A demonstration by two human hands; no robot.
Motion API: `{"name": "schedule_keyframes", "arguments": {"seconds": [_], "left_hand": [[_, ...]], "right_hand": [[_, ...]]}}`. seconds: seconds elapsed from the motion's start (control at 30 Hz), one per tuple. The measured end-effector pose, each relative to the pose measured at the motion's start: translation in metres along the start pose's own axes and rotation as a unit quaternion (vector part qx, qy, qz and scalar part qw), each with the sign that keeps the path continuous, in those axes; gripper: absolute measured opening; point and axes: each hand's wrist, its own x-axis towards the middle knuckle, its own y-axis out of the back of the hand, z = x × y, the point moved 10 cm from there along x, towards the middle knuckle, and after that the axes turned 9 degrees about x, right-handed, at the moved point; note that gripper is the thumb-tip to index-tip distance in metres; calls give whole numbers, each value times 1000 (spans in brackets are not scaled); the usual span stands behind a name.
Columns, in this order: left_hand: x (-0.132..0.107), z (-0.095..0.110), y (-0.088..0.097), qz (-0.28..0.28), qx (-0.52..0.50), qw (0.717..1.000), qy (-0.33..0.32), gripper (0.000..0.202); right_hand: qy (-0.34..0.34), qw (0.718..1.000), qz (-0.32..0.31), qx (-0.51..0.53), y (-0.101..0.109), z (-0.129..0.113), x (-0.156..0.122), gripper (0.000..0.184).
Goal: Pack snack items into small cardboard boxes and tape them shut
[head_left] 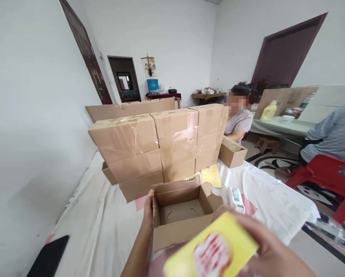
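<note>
An open, empty cardboard box (180, 215) stands on the white-covered table (103, 227) right in front of me. My left hand (147, 211) grips the box's left wall, thumb at its rim. My right hand (264, 250) is closed on a yellow packet (215, 250) with a red and white picture, held low just in front of the box's near right corner; the packet is blurred.
Taped cardboard boxes (161, 142) are stacked in rows behind the open box. A white tape dispenser (236, 199) and a yellow sheet (211, 175) lie to the right. A black phone (48, 257) lies near left. Two people sit at right, one on a red chair (328, 177).
</note>
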Motion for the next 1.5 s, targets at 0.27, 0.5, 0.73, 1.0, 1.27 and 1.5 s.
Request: {"name": "schedule_keyframes", "arguments": {"seconds": [0.27,0.5,0.73,1.0,1.27,1.5], "left_hand": [[-10,84,-19,-140,141,972,-123,54],[-11,80,-22,-156,122,976,-88,68],[-13,78,-22,-176,110,976,-73,71],[-9,60,-26,-140,172,970,-98,97],[-2,50,-6,-67,203,975,-69,69],[1,40,-13,-89,210,973,-12,72]], "right_hand": [[-56,981,-54,-180,2,20,80,44],[-47,845,-314,-431,-112,56,124,29],[-37,810,-378,-447,-151,85,125,28],[-57,948,-162,-268,-84,56,121,36],[-149,885,420,136,49,144,-2,36],[-162,872,396,237,9,197,-4,53]]}}
